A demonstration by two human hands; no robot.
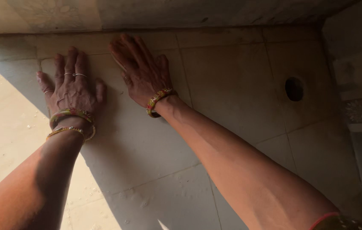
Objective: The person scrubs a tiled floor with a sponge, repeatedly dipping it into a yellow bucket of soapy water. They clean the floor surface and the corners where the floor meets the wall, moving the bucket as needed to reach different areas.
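while both palms press flat, left hand (73,87) fingers spread wide on tiled floor (232,85), right hand (143,72) fingers together, holding nothing

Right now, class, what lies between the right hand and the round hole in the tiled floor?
Only bare floor tiles with grout lines, in the head view; nothing rests between the right hand and the round hole.

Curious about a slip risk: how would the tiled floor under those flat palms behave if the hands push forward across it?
The floor looks rigid and won't give; its joint lines run straight. It seems smooth and faintly glossy, so the left hand and right hand would probably slide. Pale grit in the sunlit part may add some drag.
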